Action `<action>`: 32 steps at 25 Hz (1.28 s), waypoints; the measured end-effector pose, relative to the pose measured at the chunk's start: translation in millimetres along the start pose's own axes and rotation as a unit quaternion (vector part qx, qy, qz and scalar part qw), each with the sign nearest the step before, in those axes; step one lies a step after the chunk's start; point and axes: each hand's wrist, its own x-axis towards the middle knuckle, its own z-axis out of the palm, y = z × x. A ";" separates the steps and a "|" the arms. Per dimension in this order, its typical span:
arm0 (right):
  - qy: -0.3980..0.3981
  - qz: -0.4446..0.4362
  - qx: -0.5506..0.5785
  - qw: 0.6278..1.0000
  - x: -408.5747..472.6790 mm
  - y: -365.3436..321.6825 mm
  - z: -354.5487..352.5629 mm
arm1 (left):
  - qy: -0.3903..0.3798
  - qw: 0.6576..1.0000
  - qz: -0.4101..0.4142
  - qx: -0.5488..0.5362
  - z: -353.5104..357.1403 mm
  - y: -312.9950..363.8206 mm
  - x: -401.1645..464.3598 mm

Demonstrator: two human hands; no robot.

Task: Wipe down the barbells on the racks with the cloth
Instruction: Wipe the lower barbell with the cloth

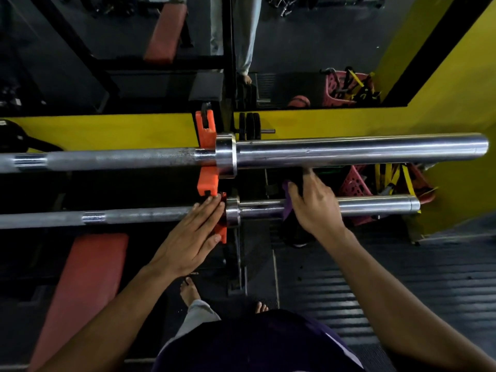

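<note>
Two steel barbells lie across orange rack hooks. The upper barbell (349, 150) is closer to me and looks larger; the lower barbell (375, 205) runs beneath it. My right hand (316, 208) grips a dark purple cloth (288, 208) wrapped over the lower barbell's sleeve, just right of its collar (233, 210). My left hand (193, 237) lies with straight fingers on the lower orange hook (222, 232) and the bar beside the collar.
An upper orange hook (208, 167) holds the top bar. A red bench pad (80, 291) sits lower left. Weight plates (249, 126), a pink basket (354, 183) with yellow straps and a yellow wall (456, 103) stand behind. My bare feet (189, 291) are on black matting.
</note>
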 end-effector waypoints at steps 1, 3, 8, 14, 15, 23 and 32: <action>-0.040 -0.007 -0.047 0.998 3.1 -15.6 10.8 | -0.015 1.000 0.008 0.022 -0.6 -0.4 -0.2; -0.161 0.002 -0.115 0.980 18.1 -38.4 30.8 | -0.035 0.998 0.011 0.052 -1.1 1.8 -0.3; -0.342 0.082 -0.066 0.934 62.0 -66.7 49.6 | -0.054 0.997 -0.007 0.054 -0.6 5.7 0.5; -0.069 -0.136 -0.100 0.983 -50.9 -38.6 53.6 | -0.049 0.997 -0.006 0.057 -0.6 3.8 2.7; -0.050 -0.158 -0.102 0.981 -52.8 -18.7 47.8 | -0.046 0.997 -0.005 0.053 -1.7 4.4 2.8; -0.333 0.156 -0.046 0.929 61.5 -41.4 24.6 | -0.060 0.997 -0.011 0.056 -1.1 4.3 1.8; -0.023 -0.170 -0.104 0.980 -49.9 5.6 33.2 | -0.043 0.998 -0.007 0.043 -1.3 4.0 2.6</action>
